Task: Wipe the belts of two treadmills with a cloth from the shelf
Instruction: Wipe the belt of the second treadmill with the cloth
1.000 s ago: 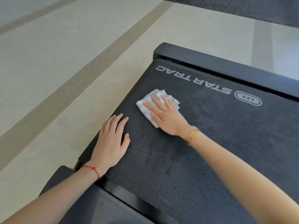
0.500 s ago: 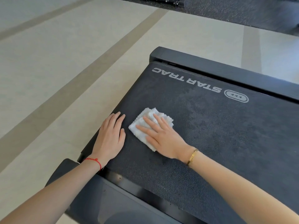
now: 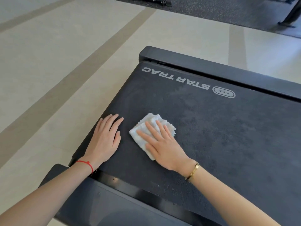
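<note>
White lettering "STAR TRAC" (image 3: 175, 77) is printed on the dark treadmill belt (image 3: 228, 136), near its far end; from the camera's side the words read upside down. Just beside the lettering, to its right in the view, a white oval logo (image 3: 224, 92) is printed on the same belt; it encloses three small marks, too small to tell as characters. No other text, number or sign is legible.

The treadmill belt (image 3: 211, 136) is speckled charcoal with grey lettering; the cloth (image 3: 152, 128) is white. At left, the floor (image 3: 48, 70) is cream with tan stripes.
</note>
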`<action>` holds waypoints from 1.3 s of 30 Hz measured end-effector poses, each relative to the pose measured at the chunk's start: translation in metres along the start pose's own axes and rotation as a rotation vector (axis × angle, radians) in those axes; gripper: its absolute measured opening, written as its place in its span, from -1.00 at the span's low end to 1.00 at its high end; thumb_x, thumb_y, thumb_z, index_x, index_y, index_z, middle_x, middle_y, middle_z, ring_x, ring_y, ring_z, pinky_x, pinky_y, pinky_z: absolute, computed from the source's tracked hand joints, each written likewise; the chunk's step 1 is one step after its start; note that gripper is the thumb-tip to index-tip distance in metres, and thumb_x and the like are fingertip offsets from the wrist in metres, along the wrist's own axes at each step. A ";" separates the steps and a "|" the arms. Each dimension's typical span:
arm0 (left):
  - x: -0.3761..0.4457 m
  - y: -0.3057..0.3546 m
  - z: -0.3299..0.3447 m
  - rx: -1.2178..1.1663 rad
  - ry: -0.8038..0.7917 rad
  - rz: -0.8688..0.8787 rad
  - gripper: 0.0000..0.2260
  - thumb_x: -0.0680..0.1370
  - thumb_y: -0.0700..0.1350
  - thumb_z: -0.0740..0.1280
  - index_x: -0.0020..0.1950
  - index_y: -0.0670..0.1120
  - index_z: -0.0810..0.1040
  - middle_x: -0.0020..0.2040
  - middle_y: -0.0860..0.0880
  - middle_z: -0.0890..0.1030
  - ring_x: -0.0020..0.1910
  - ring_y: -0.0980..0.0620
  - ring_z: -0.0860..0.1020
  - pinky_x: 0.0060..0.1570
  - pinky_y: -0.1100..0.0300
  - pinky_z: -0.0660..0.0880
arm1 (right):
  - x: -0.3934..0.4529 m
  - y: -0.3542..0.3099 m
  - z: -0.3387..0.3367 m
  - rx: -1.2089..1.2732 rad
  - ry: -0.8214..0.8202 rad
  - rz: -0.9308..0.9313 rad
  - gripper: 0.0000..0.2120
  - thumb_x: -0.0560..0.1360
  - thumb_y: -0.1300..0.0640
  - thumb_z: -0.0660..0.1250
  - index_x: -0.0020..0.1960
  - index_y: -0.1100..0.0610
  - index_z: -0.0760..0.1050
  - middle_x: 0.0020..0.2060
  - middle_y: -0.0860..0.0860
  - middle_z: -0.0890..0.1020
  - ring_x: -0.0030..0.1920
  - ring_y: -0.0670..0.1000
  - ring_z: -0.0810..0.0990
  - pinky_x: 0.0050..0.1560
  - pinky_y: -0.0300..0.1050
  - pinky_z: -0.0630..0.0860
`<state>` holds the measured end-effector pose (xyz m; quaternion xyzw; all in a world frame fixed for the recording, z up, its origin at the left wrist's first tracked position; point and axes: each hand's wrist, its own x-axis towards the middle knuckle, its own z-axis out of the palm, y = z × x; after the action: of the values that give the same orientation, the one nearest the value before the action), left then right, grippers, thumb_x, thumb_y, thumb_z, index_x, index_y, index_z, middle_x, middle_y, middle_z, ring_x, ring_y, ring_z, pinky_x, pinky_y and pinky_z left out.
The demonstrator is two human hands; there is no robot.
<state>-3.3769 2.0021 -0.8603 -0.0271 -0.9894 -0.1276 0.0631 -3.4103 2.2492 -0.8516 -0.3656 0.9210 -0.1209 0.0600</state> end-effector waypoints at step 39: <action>0.043 0.025 0.015 0.030 -0.092 0.008 -0.52 0.66 0.05 -0.06 0.58 -0.02 0.21 0.58 -0.07 0.20 0.59 -0.10 0.10 0.55 -0.18 0.05 | 0.085 0.178 -0.055 -0.154 0.066 0.477 -0.51 0.66 -0.01 -0.17 0.57 0.02 0.07 0.56 0.13 0.01 0.51 0.33 0.00 0.47 0.29 0.00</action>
<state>-3.4193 2.0314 -0.8626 -0.0357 -0.9930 -0.1111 0.0185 -3.6003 2.3260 -0.8484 -0.1373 0.9891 -0.0446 0.0290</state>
